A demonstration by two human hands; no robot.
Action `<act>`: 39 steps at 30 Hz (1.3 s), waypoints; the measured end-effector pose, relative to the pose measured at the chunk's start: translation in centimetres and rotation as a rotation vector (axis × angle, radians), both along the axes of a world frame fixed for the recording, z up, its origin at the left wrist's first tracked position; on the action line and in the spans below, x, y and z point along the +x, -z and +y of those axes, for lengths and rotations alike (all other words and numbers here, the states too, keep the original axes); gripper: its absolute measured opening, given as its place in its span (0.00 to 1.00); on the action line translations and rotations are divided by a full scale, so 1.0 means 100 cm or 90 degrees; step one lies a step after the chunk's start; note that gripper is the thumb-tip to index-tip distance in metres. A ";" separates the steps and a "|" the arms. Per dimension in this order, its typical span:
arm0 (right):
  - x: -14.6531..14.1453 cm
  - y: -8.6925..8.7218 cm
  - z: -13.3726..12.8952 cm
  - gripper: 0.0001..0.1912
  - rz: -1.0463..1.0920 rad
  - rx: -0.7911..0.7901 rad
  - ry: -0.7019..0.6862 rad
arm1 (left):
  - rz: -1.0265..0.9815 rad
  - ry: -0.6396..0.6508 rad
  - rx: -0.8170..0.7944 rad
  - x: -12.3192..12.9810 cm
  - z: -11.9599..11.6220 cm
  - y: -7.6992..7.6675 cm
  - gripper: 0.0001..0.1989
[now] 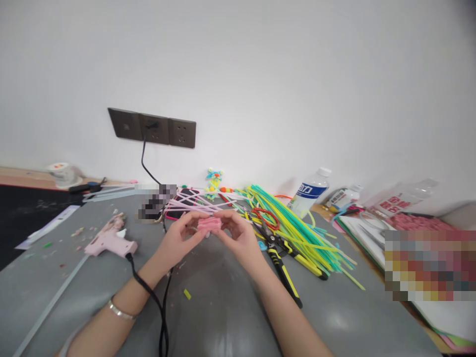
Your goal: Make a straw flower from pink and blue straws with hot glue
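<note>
Between the fingers of both hands is a small bundle of pink pipe cleaners, fuzzy and ridged. My left hand pinches its left end, and my right hand pinches the right end. Both are raised a little over the grey table. A black cord runs across in front of my left wrist to a pink hot glue gun lying at the left. Yellow-and-black pliers lie spread to the right of my right hand.
Green and yellow pipe cleaners are heaped behind the pliers; lilac ones lie behind my hands. A bottle stands near the wall. Papers are at the right edge. A wall socket holds a plug.
</note>
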State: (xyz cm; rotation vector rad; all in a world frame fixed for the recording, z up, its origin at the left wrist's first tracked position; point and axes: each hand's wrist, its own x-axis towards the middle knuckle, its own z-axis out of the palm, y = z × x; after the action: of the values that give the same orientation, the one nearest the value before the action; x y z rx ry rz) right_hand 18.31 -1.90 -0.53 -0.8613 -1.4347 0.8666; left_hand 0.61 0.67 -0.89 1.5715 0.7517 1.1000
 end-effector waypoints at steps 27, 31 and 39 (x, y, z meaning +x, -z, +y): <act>-0.002 0.001 -0.002 0.12 0.040 -0.020 -0.011 | -0.042 -0.001 -0.060 0.000 0.000 -0.001 0.13; -0.001 -0.002 -0.002 0.11 0.029 -0.014 0.002 | -0.036 0.003 -0.052 0.000 0.000 -0.002 0.13; -0.005 0.000 -0.005 0.19 -0.018 -0.020 0.022 | -0.035 -0.003 -0.037 -0.001 0.002 0.002 0.14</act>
State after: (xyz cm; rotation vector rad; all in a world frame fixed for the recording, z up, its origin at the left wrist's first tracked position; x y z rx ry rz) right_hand 17.83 -2.45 -0.55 -0.9232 -1.4300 0.8554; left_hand 0.54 0.91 -1.13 1.4863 0.7446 1.1114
